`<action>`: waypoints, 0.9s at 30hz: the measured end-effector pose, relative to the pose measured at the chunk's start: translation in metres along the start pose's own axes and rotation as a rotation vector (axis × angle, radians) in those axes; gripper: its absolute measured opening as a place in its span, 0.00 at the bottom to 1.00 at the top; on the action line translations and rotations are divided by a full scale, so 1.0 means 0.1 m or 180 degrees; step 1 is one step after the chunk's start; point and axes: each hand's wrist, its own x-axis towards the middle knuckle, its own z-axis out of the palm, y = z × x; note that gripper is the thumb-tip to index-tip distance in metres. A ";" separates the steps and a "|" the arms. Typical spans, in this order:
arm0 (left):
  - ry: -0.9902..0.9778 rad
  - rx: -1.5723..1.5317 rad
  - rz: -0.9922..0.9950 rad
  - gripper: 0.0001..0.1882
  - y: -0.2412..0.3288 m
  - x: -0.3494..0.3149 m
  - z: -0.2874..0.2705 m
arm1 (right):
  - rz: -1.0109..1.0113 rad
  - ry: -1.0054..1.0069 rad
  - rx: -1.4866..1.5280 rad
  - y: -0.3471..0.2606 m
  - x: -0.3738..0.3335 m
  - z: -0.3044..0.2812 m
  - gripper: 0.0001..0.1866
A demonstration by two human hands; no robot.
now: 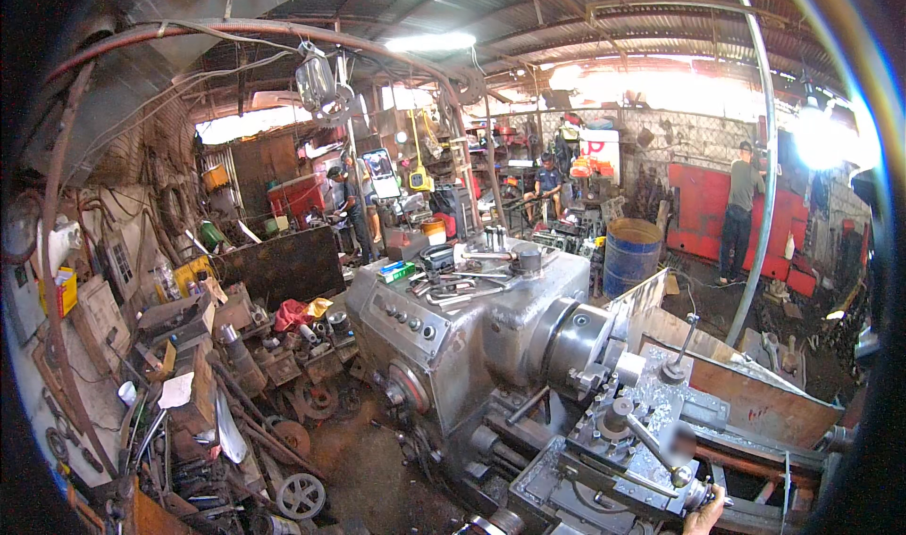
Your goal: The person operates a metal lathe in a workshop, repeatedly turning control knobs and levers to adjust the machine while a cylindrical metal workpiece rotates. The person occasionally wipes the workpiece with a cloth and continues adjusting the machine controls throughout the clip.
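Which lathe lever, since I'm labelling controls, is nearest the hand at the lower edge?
The slanting lever, its shiny ball end just above the hand; the thin upright lever is farther back, the dark lever farther left.

On a grey, smudged lathe (514,313), a short, shiny metal handle (698,492) at the near edge of the carriage (618,486), partly hidden under curled fingers (720,495). Farther back, a dark round chuck (573,342) around a short, bright bar (628,368).
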 end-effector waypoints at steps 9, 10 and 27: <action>-0.0097 0.0000 -0.0093 0.25 0.03 0.00 0.00 | -0.0082 0.0270 -0.1392 -0.11 -0.19 -0.06 0.26; -0.0084 0.0019 -0.0087 0.24 0.03 0.00 0.01 | -0.0013 0.0310 -0.1332 -0.09 -0.14 -0.09 0.25; 0.0040 0.0077 -0.0094 0.24 -0.06 -0.13 0.02 | 0.0479 -0.0424 0.1342 0.65 0.49 -1.04 0.02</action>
